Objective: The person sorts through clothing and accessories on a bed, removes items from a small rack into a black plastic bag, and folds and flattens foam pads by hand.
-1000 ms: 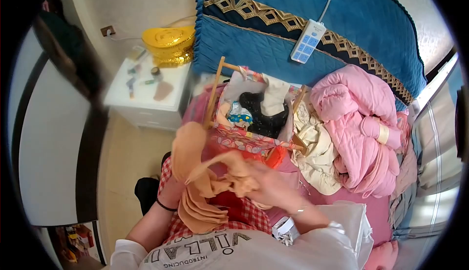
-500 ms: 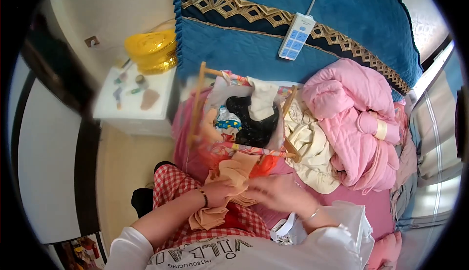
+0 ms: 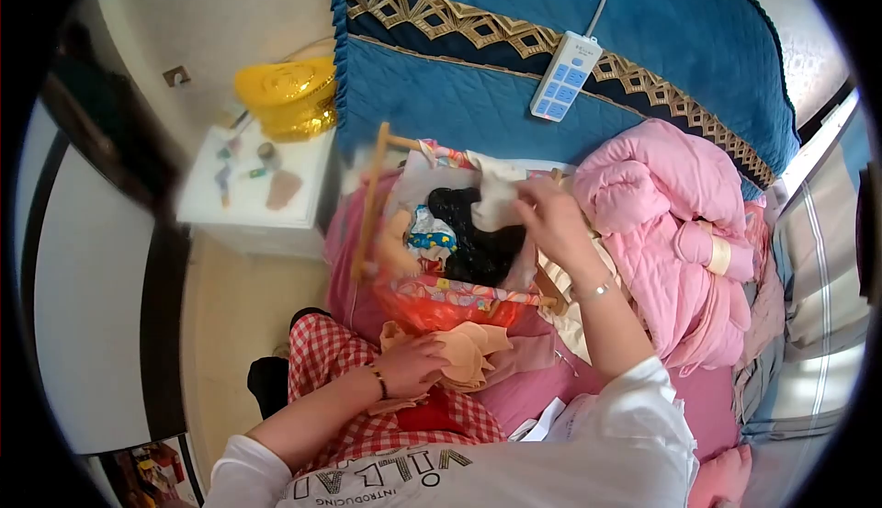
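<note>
My left hand (image 3: 411,364) lies over a bundle of folded beige cloth (image 3: 473,350) on my lap, its fingers curled onto the fabric. Reaching forward, my right hand (image 3: 559,231) pinches a white cloth (image 3: 497,197) that hangs over the inner side of a wooden-framed fabric basket (image 3: 469,297). Inside that basket are a black shiny item (image 3: 473,246), a blue patterned piece (image 3: 428,231) and a beige item (image 3: 396,243) at the left. Red thin material (image 3: 413,310) shows below the basket's near edge.
A pink quilt (image 3: 634,186) is heaped right of the basket. A power strip (image 3: 565,76) rests against the blue padded headboard (image 3: 441,95). At the left, a white bedside table (image 3: 211,197) holds a yellow shiny bag (image 3: 289,95) and small items.
My right hand has left the beige cloth and moved up and forward to the white cloth at the basket. My left hand has stayed with the beige cloth, which now lies lower and flatter.
</note>
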Available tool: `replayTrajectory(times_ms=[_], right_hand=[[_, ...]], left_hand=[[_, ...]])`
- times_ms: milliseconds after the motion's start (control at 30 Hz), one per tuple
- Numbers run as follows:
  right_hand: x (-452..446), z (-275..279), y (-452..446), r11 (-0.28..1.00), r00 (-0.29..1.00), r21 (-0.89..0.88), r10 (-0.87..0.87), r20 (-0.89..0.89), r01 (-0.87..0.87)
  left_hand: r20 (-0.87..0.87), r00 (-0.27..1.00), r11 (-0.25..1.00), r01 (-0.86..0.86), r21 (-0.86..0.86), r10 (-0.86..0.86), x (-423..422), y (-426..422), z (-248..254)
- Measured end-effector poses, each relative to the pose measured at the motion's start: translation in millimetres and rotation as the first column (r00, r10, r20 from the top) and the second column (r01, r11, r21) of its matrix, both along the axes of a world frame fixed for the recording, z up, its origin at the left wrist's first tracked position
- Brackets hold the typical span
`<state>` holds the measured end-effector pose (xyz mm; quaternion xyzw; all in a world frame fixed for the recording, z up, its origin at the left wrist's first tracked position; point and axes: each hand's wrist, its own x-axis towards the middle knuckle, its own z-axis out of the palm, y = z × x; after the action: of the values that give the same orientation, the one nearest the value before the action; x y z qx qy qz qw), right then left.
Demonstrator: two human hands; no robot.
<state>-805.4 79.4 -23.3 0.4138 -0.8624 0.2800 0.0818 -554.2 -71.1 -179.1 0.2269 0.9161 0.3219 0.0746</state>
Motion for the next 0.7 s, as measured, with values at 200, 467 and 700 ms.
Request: replayTrajectory(times_ms=[200, 467, 700], right_hand=[[19.0, 16.7, 25.1, 0.912, 0.834, -0.313, -0.053, 0.549, 0.264], [-24.9, -8.6, -14.0, 0.906, 0.52, -0.25, 0.039, 0.853, 0.342], [130.6, 58.0, 23.9, 0.853, 0.566, -0.505, 0.352, 0.745, 0.134]], left_hand=[[0.053, 0.991, 0.983, -0.128, 0.129, 0.123, 22.1, -22.0, 47.4], [-0.106, 0.992, 0.99, -0.049, 0.13, 0.063, 43.0, -13.3, 67.3], [0.368, 0.929, 0.622, -0.314, 0.718, 0.044, 49.7, -17.6, 113.3]])
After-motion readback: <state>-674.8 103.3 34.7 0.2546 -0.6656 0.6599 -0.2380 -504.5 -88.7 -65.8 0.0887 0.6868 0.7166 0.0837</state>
